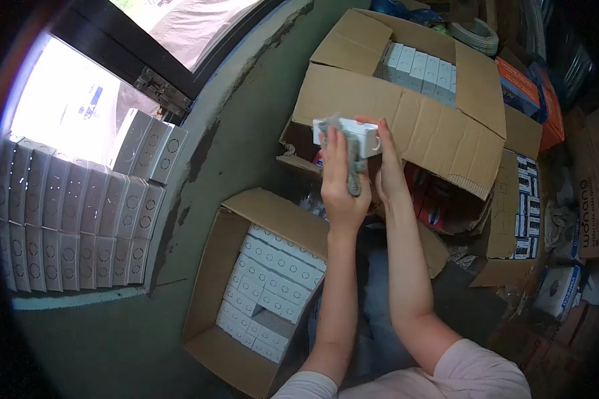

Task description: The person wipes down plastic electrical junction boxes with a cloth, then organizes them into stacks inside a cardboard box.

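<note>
A white plastic electrical back box point(369, 138) is held up between my two hands, in front of the large carton. My left hand point(343, 174) presses a crumpled grey-green rag point(355, 159) against the face of the box, and part of the rag hangs below the fingers. My right hand point(389, 163) grips the box at its right end, fingers along its top and side. Below and to the left, an open carton point(203, 279) holds rows of similar white boxes point(266, 272) with round knockouts; one slot in the top layer is a gap.
Stacked boxes point(80, 219) line the window sill at left, beside the window frame point(140, 66). A large open carton point(353, 93) with white boxes point(419, 70) stands ahead. At right are a carton of small packs point(527, 209), an orange box point(546, 106) and another carton point(591, 206).
</note>
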Action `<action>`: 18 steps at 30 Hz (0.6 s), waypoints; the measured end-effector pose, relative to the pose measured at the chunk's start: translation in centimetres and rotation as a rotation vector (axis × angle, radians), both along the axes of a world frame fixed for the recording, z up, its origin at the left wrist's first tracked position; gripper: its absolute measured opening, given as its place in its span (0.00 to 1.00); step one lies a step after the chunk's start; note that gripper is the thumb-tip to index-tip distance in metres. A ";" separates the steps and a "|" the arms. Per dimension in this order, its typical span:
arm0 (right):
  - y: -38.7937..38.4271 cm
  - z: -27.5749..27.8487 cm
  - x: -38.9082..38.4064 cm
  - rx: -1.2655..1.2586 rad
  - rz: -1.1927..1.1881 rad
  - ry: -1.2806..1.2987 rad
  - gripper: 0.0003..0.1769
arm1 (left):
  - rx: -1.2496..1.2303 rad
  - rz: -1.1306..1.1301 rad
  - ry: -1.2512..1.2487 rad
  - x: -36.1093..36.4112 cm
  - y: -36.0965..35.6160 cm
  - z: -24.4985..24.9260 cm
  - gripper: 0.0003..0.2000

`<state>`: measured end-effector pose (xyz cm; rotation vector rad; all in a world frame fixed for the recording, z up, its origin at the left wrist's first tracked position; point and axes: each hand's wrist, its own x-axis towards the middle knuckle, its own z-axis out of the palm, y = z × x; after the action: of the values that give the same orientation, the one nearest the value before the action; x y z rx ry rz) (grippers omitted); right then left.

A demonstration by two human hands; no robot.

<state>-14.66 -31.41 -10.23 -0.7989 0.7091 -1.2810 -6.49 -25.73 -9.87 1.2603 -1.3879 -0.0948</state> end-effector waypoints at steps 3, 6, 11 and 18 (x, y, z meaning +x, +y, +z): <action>0.8 0.2 0.5 -0.035 0.246 -0.163 0.30 | -0.016 0.096 0.187 0.7 -0.2 0.2 0.24; 0.9 -0.5 0.7 -0.199 0.379 -0.004 0.39 | 0.020 0.116 0.588 1.7 0.3 0.5 0.24; 1.0 -1.2 3.6 -0.283 0.026 0.600 0.33 | 0.024 0.213 0.497 2.6 0.4 0.6 0.20; 0.3 -2.5 3.6 -0.674 -0.363 0.897 0.22 | 0.030 0.203 -0.145 2.7 0.8 0.3 0.22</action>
<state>-11.07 -31.10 -12.76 -1.9269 1.1811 -1.4912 -3.82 -24.95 -9.61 1.4496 -1.3770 0.1183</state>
